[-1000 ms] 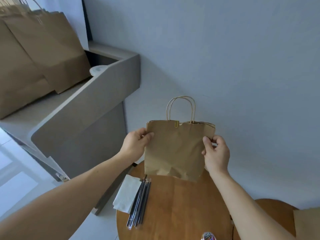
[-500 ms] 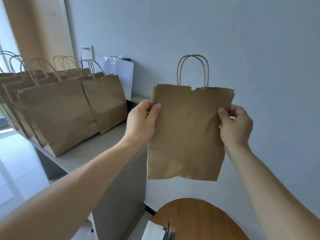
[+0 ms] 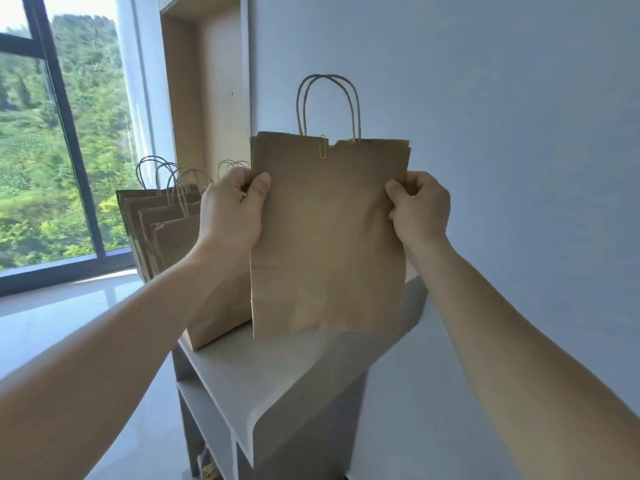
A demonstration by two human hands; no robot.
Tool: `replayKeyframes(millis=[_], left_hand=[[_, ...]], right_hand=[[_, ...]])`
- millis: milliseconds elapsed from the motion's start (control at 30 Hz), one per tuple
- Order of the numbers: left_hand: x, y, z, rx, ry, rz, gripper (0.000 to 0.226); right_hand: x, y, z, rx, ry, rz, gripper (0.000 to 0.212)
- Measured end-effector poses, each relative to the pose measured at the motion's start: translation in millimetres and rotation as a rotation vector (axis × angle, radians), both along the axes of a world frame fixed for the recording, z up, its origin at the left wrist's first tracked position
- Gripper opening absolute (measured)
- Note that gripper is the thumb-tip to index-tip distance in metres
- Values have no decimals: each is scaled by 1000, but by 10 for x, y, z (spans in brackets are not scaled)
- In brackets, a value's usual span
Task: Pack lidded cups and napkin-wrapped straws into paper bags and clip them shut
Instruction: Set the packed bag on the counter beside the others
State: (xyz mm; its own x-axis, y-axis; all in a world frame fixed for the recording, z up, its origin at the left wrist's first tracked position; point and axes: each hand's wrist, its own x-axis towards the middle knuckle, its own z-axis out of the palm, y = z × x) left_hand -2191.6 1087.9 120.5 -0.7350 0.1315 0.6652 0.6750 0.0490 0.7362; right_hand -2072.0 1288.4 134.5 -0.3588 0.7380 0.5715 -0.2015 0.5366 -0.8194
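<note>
Both hands hold one brown paper bag (image 3: 329,237) upright in the air, above the grey shelf unit (image 3: 263,379) that stands against the pale wall (image 3: 502,116). The left hand (image 3: 230,213) grips the bag's left edge, thumb on the near face and fingers curled behind; the right hand (image 3: 419,211) pinches the right edge the same way. A small gold paper clip (image 3: 323,147) sits on the bag's top edge — just left of a torn notch — and the twisted paper handles (image 3: 329,105) stand up above it. To the left, on the shelf top, a row of other paper bags (image 3: 166,230) stands with handles up, the nearest partly hidden behind the left forearm. Far left, a large window (image 3: 45,150) shows green hillside.
</note>
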Motion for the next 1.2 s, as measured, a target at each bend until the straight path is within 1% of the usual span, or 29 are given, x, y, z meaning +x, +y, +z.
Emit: replayKeyframes(millis=[67,133,233,333,433,600,667,767,867,1033,1100,1200], left_hand=[[-261,-67,-93,-2,-29,14,26],[-507,-111,-237,-30,-42,37,29],[-806,-112,-509,-92,-47,55,28],[-1039,-64,-719,-157,-37,42,26],[-1238,4,-867,-186,-8,28,26],[-1409,197,-1186,-313,98,-12,37],[-1422,294,-1307,-319,143,-44,38],[-1482,444,-1381,-295,188,-84,36],[-1547,576,-1390,-310,197,-97,34],[-1564,804,-1359,-335,163,-126,46],[-1558,891,-1340,-349,156,-137,51],[-1511,1019,-1330,-417,151,-146,45]], right_hand=[[-336,6,-80,-7,-40,31,7],[-647,33,-211,-28,-70,58,10],[-1044,114,-475,-75,-97,94,14],[-1367,219,-706,-101,-173,106,13],[-1626,353,-862,-121,-243,144,10],[-1935,629,-1070,-148,-340,177,14],[-2035,745,-1137,-147,-363,170,16],[-2171,921,-1165,-123,-380,154,16],[-2274,1077,-1169,-115,-372,133,15],[-2362,1302,-1149,-122,-349,112,19],[-2378,1379,-1132,-134,-338,101,17],[-2362,1459,-1144,-164,-317,96,13]])
